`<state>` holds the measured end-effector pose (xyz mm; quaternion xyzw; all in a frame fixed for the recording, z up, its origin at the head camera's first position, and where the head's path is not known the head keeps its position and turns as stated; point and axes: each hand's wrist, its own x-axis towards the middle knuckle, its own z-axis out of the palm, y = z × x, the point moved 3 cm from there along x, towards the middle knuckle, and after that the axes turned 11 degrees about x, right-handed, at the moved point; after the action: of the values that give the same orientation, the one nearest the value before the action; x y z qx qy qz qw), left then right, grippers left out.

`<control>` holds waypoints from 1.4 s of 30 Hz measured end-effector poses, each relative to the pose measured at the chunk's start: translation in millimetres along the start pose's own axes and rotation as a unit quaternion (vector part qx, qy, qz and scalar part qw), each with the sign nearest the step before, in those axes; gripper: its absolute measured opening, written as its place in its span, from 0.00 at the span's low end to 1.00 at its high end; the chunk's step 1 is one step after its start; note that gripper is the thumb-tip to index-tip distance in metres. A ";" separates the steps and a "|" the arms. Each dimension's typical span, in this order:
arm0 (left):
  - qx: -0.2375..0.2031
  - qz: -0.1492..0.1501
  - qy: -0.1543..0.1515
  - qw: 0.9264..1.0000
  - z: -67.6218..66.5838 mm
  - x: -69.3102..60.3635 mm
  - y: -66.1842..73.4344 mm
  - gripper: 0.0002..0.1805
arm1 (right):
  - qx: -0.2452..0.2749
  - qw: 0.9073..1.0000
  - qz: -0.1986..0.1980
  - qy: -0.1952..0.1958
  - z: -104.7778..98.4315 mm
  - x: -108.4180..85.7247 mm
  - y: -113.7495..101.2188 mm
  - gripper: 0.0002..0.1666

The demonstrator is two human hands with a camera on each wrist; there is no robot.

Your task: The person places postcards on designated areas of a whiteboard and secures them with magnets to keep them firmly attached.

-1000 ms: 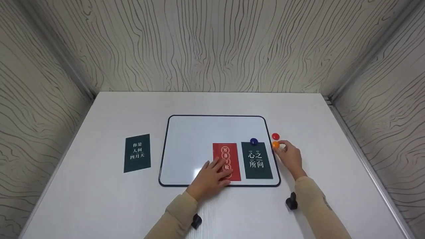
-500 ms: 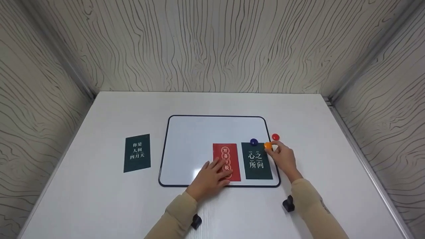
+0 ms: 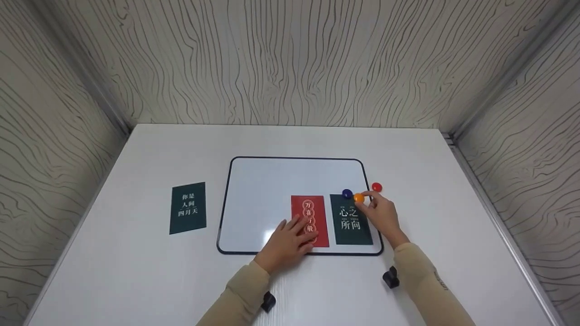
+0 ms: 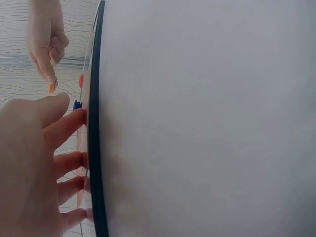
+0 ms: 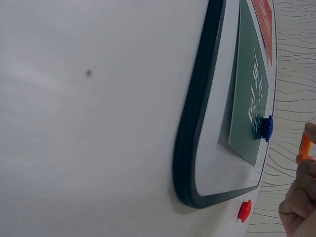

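Observation:
The left hand (image 3: 284,245) lies with spread fingers on the lower part of a red card (image 3: 317,213), which is on the framed whiteboard (image 3: 263,190). Between thumb and fingers, the right hand (image 3: 384,217) pinches an orange magnet (image 3: 359,198); the right wrist view shows that magnet (image 5: 305,145) held off the board. Beneath the right hand is a dark green card (image 3: 352,235) with white characters, and a blue magnet (image 3: 347,194) sits at its top edge. The left wrist view shows the left hand's fingertips (image 4: 74,160) touching the board side.
A red magnet (image 3: 377,187) lies on the table just outside the board's right edge. Another dark green card (image 3: 187,222) lies left of the board. Patterned walls (image 3: 281,63) stand behind and at both sides of the white table (image 3: 149,271). Black objects are at both wrists.
From beside the red magnet, the right hand has moved left with the orange magnet, over the green card and close to the blue magnet. The left hand has stayed on the red card.

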<state>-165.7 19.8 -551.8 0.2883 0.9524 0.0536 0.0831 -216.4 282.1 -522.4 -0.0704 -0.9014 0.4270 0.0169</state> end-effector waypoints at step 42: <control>0.032 0.010 0.010 0.999 -0.4 -3.1 1.4 0.35 | -0.003 0.999 -0.031 -0.036 40.2 2.4 -33.4 0.24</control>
<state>-162.5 19.1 -550.8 0.3001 0.9514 0.0263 0.0637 -226.2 230.7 -522.2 -0.0265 -0.9046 0.4255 -0.0025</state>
